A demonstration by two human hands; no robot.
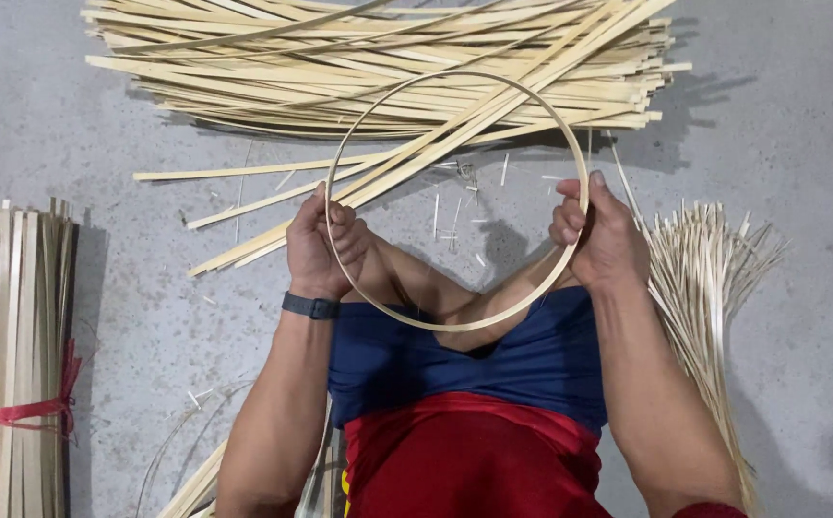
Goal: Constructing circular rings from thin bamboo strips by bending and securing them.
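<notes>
A thin pale bamboo strip bent into a round hoop [455, 75] hangs in front of me above my knees. My left hand [321, 245] grips the hoop's left side, fingers curled around the strip. My right hand [601, 230] pinches its right side, thumb on top. A dark band [309, 306] circles my left wrist. I sit on a grey concrete floor [791, 134] in blue shorts and a red shirt.
A wide pile of long flat bamboo strips [378, 58] lies beyond the hoop. A bundle of strips tied with red string [18, 384] is at the left. Thin splints fan out at the right [714, 259]. More strips lie by my left arm [196, 484].
</notes>
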